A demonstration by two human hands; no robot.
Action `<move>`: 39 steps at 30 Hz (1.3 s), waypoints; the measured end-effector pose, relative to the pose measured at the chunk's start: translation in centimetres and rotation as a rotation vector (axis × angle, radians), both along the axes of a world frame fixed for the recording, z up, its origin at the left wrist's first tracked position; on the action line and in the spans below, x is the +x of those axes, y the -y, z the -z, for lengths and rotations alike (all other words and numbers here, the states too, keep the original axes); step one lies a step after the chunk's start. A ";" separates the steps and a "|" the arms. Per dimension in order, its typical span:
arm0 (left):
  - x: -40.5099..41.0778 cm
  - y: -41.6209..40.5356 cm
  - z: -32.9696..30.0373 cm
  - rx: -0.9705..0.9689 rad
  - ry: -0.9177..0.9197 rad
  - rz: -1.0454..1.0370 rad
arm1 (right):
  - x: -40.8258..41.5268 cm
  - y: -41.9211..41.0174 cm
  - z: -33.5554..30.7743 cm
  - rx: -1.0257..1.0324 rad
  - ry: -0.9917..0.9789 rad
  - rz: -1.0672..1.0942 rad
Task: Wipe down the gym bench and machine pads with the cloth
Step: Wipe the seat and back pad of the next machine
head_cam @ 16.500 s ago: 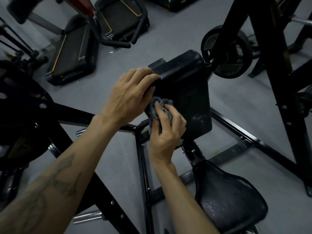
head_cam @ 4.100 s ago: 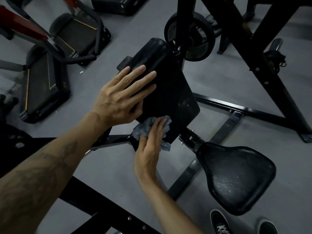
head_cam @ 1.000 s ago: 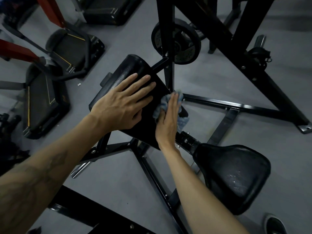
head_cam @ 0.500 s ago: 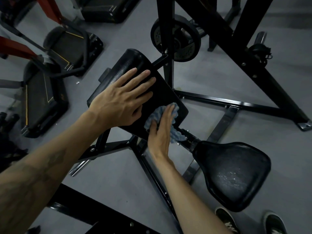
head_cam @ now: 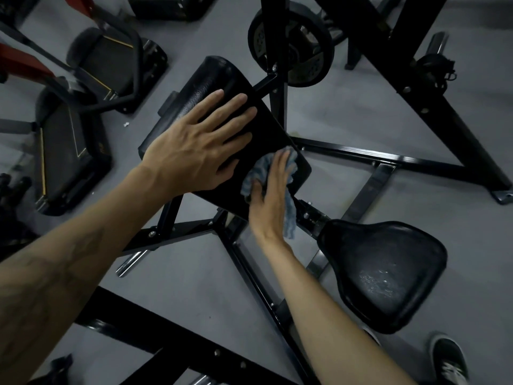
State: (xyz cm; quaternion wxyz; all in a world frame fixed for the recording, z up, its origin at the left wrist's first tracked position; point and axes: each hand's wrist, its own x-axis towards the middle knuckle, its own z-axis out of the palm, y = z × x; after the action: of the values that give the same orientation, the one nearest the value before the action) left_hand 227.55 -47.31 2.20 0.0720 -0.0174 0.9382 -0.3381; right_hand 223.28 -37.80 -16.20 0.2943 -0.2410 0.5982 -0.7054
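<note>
Far left: two dark treadmills on the grey floor, red frame bars in the top-left corner. Left hand lies palm-down on the black arm pad, fingers straight and spread, gripping nothing, just pressing flat on the upper face. Pad is tilted, high end away from the camera, bolted to the black machine frame. Right hand sits at the pad's lower right corner, fingers mostly straight, thumb tucked against the blue-grey cloth; it presses the cloth onto the pad edge, bunched under the palm with a tail hanging below the hand. Weight plate hangs behind the pad on an upright. Right: black seat pad, wet streaks on top, apart from both hands. Bottom right: a dark shoe.
</note>
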 end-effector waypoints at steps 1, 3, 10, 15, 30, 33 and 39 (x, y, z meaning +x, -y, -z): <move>0.0 0.0 0.0 -0.003 0.005 0.002 | -0.7 0.4 0.1 0.004 -0.011 0.016; 0.1 0.0 0.1 -0.016 0.006 0.001 | -1.8 1.1 0.6 0.055 0.036 0.059; 0.1 0.0 0.2 -0.028 -0.005 0.007 | 1.1 -1.0 0.1 0.062 0.150 -0.039; 0.0 -0.2 0.1 -0.031 0.011 -0.006 | -1.5 0.4 0.2 0.089 0.013 0.017; 0.3 0.1 0.2 -0.042 0.001 0.020 | -0.9 -0.2 3.5 0.152 0.050 0.019; 0.3 0.1 0.3 -0.038 0.002 0.028 | 1.2 -1.0 2.3 0.086 0.067 -0.017; 0.3 0.1 0.4 -0.032 -0.001 0.061 | -2.4 0.4 2.8 0.118 -0.060 0.026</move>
State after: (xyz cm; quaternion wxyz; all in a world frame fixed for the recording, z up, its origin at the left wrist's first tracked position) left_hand 227.81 -47.43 1.75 0.0610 0.0098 0.9327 -0.3553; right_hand 220.91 -38.22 -19.01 0.2807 -0.2364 0.6503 -0.6651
